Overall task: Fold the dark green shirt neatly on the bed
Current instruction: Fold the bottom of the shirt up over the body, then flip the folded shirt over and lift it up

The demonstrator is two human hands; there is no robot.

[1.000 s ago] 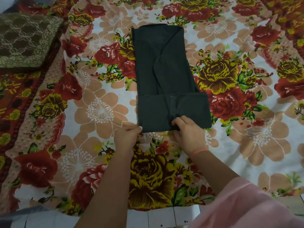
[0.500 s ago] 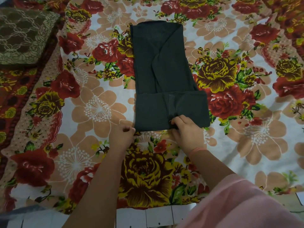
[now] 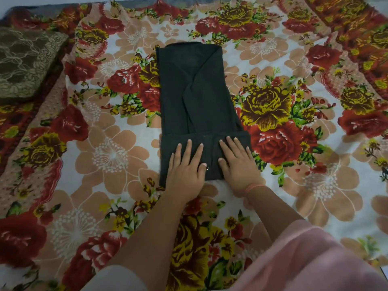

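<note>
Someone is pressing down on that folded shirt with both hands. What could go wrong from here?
Two things, I'd guess. The left hand and right hand lie flat only on the near folded band of the shirt. A raised crease runs down the middle beyond them, and the next fold could press it in. Also, the shirt's right edge slants outward toward the hands, so the finished bundle may come out lopsided.

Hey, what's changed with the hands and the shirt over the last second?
The left hand and right hand let go of the near edge of the shirt and slid forward onto its folded lower band, now pressing flat with straight fingers. The shirt keeps its fold on the bed.
</note>
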